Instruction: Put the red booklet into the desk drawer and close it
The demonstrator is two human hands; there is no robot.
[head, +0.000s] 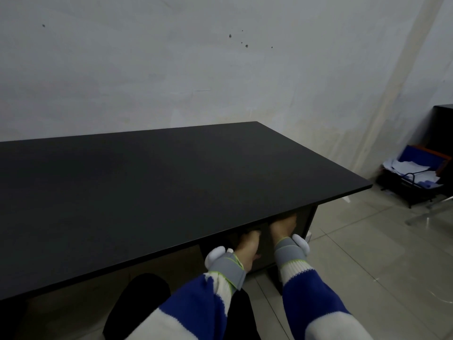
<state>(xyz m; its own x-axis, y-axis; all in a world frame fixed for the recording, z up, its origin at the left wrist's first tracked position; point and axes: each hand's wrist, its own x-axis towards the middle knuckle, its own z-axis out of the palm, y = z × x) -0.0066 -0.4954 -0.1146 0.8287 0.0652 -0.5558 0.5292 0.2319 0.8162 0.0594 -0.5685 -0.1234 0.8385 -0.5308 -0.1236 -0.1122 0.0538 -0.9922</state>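
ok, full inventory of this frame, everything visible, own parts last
desk: 1, black top, fills the left and centre, nothing visible on top
drawer front: 1, dark, under the desk's near right edge, both hands on it; open or closed cannot be told
red booklet: none visible
wall: 1, pale grey, behind the desk, a few dark marks
floor: light tiles, right side
rack with papers: 1, black frame, blue and orange folders, white sheets, far right on the floor
dark cabinet: 1, black, right edge
left hand: 1, bare, grey wrist strap, blue and white sleeve
right hand: 1, same strap and sleeve
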